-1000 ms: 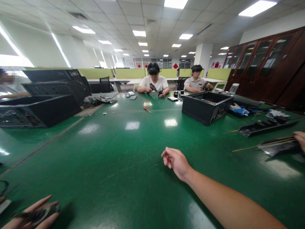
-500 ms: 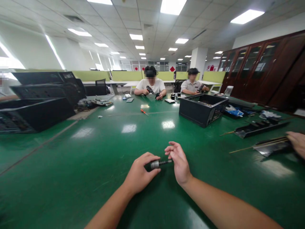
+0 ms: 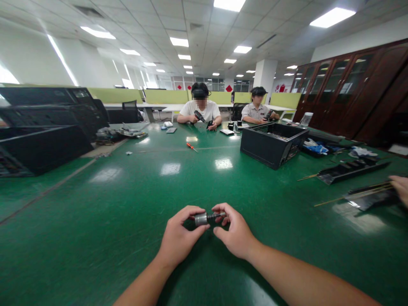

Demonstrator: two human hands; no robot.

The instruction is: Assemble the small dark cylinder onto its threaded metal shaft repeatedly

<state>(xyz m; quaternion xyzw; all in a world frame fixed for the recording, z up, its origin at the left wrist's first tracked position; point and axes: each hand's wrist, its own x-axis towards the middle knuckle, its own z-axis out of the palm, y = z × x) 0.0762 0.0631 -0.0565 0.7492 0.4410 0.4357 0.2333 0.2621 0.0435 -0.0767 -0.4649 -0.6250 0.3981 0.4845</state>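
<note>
Over a glossy green desk's near edge in a bright office (image 3: 140, 187), the left hand (image 3: 180, 236) is gripping a silver-and-black metal cylinder (image 3: 202, 219); the right hand (image 3: 237, 236) is curving half-open.

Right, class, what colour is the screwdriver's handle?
The screwdriver's handle is orange-red, seen best in the head view.

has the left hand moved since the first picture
Yes. Against the orange screwdriver, the left hand has moved rightward, from far to its left to almost straight below it in the view.
</note>
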